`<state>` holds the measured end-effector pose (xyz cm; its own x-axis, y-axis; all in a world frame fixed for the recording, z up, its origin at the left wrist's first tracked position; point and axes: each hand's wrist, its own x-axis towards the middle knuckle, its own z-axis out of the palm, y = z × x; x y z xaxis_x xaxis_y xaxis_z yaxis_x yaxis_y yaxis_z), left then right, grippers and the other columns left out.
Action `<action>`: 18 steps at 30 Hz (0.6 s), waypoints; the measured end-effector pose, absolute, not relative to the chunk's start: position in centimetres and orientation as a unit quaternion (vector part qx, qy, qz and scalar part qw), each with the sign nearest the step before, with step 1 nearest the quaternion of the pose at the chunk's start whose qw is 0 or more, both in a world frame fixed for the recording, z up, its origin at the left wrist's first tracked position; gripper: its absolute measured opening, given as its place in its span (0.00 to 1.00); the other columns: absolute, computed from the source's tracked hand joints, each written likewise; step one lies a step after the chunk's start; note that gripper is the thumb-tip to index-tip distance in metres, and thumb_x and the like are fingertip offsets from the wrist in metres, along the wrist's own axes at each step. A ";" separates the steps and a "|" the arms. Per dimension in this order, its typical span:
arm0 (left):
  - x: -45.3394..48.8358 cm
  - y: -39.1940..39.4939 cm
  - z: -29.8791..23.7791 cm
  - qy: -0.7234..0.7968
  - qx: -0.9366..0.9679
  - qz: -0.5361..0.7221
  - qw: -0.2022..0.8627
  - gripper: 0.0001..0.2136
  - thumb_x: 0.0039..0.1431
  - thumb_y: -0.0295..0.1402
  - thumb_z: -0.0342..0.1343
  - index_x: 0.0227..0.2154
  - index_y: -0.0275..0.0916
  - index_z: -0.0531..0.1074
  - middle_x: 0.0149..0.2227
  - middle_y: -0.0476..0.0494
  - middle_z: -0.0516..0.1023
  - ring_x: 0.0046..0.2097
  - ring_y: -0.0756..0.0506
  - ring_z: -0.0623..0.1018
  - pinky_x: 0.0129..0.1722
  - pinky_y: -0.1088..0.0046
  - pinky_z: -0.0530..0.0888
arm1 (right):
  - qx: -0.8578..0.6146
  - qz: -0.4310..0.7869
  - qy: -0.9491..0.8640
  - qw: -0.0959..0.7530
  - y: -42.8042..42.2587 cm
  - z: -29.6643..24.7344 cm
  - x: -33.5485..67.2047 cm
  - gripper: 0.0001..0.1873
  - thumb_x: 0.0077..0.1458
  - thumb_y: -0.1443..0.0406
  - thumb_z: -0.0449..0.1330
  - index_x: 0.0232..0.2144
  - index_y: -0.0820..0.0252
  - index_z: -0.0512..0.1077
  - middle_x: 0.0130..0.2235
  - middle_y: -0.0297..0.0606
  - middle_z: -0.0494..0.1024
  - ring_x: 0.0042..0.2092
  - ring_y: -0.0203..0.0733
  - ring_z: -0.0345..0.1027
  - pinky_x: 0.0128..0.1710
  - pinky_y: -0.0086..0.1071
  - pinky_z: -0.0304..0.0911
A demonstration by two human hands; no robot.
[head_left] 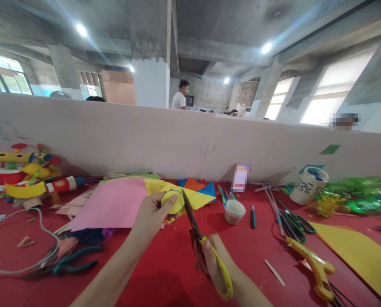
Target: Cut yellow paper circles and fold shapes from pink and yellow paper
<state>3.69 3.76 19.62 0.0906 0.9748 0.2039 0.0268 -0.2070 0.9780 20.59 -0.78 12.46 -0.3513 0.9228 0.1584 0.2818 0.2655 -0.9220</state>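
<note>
My left hand (154, 209) pinches a piece of yellow paper (199, 198) near a round outline drawn on it. Fingers wrapped through the yellow handles, my right hand (211, 256) grips a pair of scissors (195, 228). The dark blades point up and away from me, and their tips meet the paper at the right side of the round outline. Beneath and left of the paper lies a large pink sheet (114, 204). A small white cup (234, 212) stands just right of the blades.
Green-handled pliers (75, 260) and a pale cord (41, 221) lie at left, below several colourful paper models (14, 175). At right are dark green-handled scissors (294, 224), a yellow glue gun (312, 264) and yellow sheets (359, 256). A white partition (129, 136) closes off the table's back.
</note>
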 end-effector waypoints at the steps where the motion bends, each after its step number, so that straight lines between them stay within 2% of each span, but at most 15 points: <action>1: 3.6 3.8 19.8 0.426 0.584 0.518 0.458 0.12 0.50 0.39 0.55 0.20 0.35 0.69 0.16 0.51 0.68 0.18 0.53 0.66 0.15 0.81 0.62 | -0.431 0.429 -0.701 0.372 -0.8 12.5 20.6 0.35 0.49 0.36 0.34 0.17 0.59 0.57 0.12 0.27 0.54 0.15 0.31 0.55 0.16 0.24 0.52; 4: 3.3 3.9 20.3 0.419 0.604 0.510 0.446 0.12 0.49 0.39 0.55 0.19 0.35 0.68 0.17 0.51 0.68 0.18 0.54 0.66 0.17 0.81 0.63 | -0.434 0.428 -0.705 0.363 -0.8 12.6 20.7 0.34 0.49 0.37 0.35 0.16 0.58 0.56 0.12 0.27 0.52 0.16 0.31 0.56 0.16 0.24 0.53; 9: 2.6 4.0 20.6 0.443 0.620 0.463 0.452 0.13 0.49 0.42 0.54 0.20 0.35 0.68 0.15 0.51 0.67 0.17 0.52 0.66 0.15 0.79 0.62 | -0.431 0.433 -0.710 0.351 -0.7 12.5 20.8 0.34 0.49 0.37 0.35 0.16 0.58 0.54 0.13 0.27 0.52 0.16 0.31 0.56 0.15 0.24 0.52; 18: 1.6 4.1 21.5 0.433 0.632 0.446 0.463 0.11 0.47 0.39 0.56 0.19 0.35 0.71 0.14 0.52 0.68 0.17 0.53 0.66 0.16 0.80 0.63 | -0.430 0.423 -0.720 0.344 -0.8 12.9 21.1 0.33 0.50 0.38 0.37 0.15 0.58 0.55 0.14 0.28 0.54 0.16 0.30 0.53 0.15 0.24 0.51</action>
<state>1.57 4.14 21.55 0.2276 0.9601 0.1625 0.1350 -0.1964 0.9712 21.12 -0.75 12.93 -0.3947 0.9093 0.1315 0.3283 0.2733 -0.9042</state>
